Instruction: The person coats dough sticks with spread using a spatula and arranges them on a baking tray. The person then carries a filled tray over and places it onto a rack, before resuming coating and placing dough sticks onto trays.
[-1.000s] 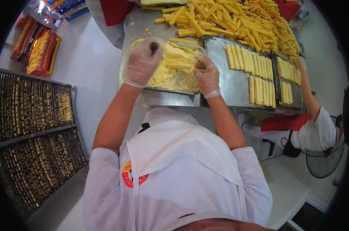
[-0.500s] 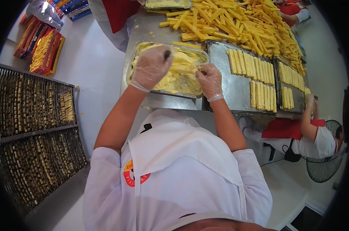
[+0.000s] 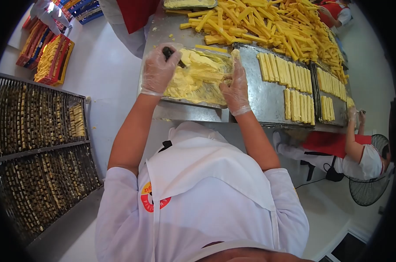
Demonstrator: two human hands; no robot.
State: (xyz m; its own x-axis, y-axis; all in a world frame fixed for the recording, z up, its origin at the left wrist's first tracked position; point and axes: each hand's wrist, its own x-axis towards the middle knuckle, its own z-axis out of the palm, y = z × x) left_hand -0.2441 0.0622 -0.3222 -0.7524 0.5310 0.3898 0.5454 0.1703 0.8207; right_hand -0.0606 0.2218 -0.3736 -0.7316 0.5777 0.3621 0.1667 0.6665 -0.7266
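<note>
My left hand (image 3: pixel 160 69), in a clear plastic glove, is closed round a black-handled tool (image 3: pixel 167 52) over the left side of a metal tray (image 3: pixel 198 104). The tool's blade is hard to make out against the soft yellow cream (image 3: pixel 185 85) spread in the tray. At the tray's right edge is my gloved right hand (image 3: pixel 237 89), one finger pointing up with yellow smears at its tip. Its thumb side grips the end of a cream-covered yellow stick (image 3: pixel 213 77), which reaches left over the cream.
Right of the tray, a dark baking sheet (image 3: pixel 268 98) carries two rows of coated sticks (image 3: pixel 285 70). Behind lies a large heap of yellow sticks (image 3: pixel 268 22). A loaded rack (image 3: pixel 40 113) stands left; a co-worker (image 3: pixel 338 148) is at far right.
My left hand has moved left and slightly down with the black-handled tool, now tilted. My right hand has turned, with a finger raised upward. The tray has shifted slightly left.
</note>
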